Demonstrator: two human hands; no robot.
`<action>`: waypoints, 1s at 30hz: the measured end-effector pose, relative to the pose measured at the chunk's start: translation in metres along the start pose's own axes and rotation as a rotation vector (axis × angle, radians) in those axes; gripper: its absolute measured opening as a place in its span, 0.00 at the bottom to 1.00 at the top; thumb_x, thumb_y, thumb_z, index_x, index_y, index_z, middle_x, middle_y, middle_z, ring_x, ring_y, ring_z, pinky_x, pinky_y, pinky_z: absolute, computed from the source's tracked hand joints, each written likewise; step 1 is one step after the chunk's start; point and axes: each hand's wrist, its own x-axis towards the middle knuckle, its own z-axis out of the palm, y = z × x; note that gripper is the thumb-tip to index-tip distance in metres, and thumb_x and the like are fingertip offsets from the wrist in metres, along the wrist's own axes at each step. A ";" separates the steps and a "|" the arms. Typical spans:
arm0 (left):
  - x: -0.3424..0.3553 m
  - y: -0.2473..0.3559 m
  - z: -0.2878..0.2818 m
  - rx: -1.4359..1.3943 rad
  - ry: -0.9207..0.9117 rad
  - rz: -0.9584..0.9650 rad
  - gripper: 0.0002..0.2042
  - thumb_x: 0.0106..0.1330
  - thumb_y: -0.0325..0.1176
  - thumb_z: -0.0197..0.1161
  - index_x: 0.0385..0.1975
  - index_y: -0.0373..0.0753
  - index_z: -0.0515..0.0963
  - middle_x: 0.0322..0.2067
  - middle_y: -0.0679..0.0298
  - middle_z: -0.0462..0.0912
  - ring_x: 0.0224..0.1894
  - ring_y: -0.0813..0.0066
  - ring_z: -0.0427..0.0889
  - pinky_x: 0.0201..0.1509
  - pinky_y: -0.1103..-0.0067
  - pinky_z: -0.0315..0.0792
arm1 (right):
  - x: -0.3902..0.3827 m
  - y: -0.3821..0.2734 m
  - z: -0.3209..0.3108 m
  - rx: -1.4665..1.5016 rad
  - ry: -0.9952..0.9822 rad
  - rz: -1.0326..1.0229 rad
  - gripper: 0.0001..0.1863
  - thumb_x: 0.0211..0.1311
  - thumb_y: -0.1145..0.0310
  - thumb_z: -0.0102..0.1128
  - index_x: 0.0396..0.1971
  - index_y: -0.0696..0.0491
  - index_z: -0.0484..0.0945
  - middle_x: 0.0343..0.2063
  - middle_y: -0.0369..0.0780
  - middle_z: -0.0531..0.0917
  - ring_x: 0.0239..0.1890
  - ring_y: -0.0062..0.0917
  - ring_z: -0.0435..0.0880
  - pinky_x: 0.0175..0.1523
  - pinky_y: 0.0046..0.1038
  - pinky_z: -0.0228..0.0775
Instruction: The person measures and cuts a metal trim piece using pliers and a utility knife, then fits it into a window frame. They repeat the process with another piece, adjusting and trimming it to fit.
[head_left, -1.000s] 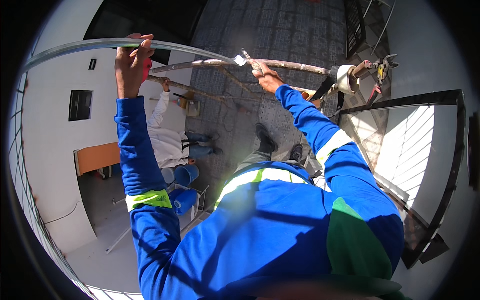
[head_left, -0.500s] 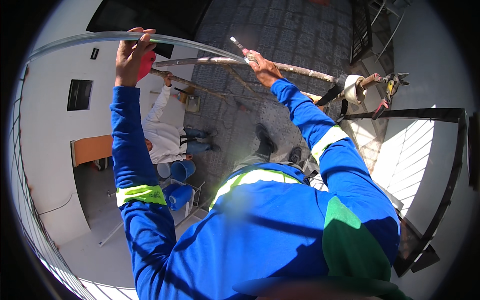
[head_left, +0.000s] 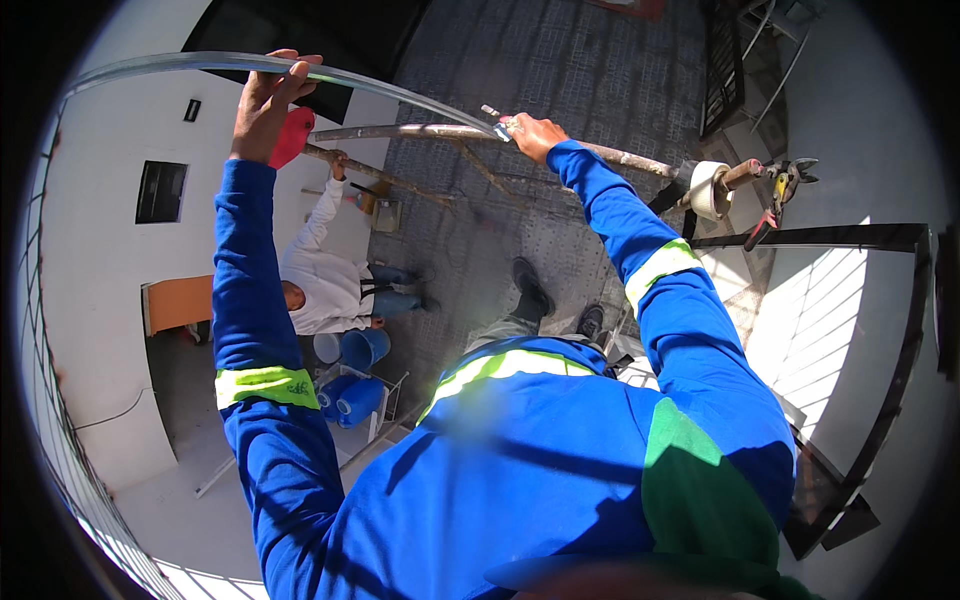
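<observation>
A long, thin silvery metal channel runs from the far left edge toward the middle, bowed by the lens. My left hand is closed round it, with fingers over the top. At its right end, my right hand is closed, fingers pinched against the channel. A short slim piece with a pale tip sticks out past those fingers; its kind is unclear. A rounded red thing shows just below my left hand. Beneath the channel lies a paint-spotted wooden ladder, one rail passing behind my right hand.
A roll of white tape and yellow-and-red snips hang at the ladder's right end. Below, a person in a white top has one hand on the other rail. Blue buckets stand near them. A dark metal railing is at right.
The channel's right end and my right hand have moved slightly down and right. My left hand has risen a little. The slim piece now points lower and shows less.
</observation>
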 end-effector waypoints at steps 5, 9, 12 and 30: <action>0.004 0.005 0.003 0.019 -0.030 0.009 0.17 0.69 0.37 0.66 0.52 0.36 0.72 0.48 0.54 0.84 0.52 0.68 0.83 0.59 0.74 0.78 | -0.005 -0.001 0.000 0.318 0.335 -0.201 0.23 0.71 0.51 0.48 0.59 0.47 0.70 0.46 0.54 0.83 0.52 0.53 0.80 0.58 0.50 0.68; 0.012 0.006 0.004 0.027 -0.047 0.009 0.18 0.69 0.37 0.66 0.53 0.36 0.72 0.48 0.54 0.84 0.52 0.68 0.83 0.59 0.74 0.78 | 0.003 0.002 0.005 -0.104 -0.158 0.082 0.25 0.72 0.50 0.44 0.61 0.48 0.67 0.46 0.58 0.82 0.52 0.55 0.79 0.56 0.50 0.69; 0.019 0.006 0.004 0.069 -0.042 0.015 0.18 0.70 0.37 0.65 0.53 0.35 0.71 0.47 0.54 0.84 0.51 0.68 0.84 0.59 0.74 0.78 | 0.005 0.004 0.005 -0.017 -0.042 -0.004 0.25 0.71 0.49 0.45 0.61 0.47 0.67 0.46 0.57 0.82 0.51 0.55 0.80 0.55 0.51 0.69; 0.044 0.013 0.010 0.153 -0.091 0.051 0.19 0.71 0.40 0.64 0.51 0.32 0.71 0.45 0.50 0.84 0.46 0.66 0.87 0.55 0.76 0.80 | 0.016 0.009 0.012 -0.071 -0.104 0.040 0.23 0.73 0.50 0.44 0.56 0.51 0.71 0.49 0.57 0.81 0.51 0.54 0.80 0.55 0.51 0.69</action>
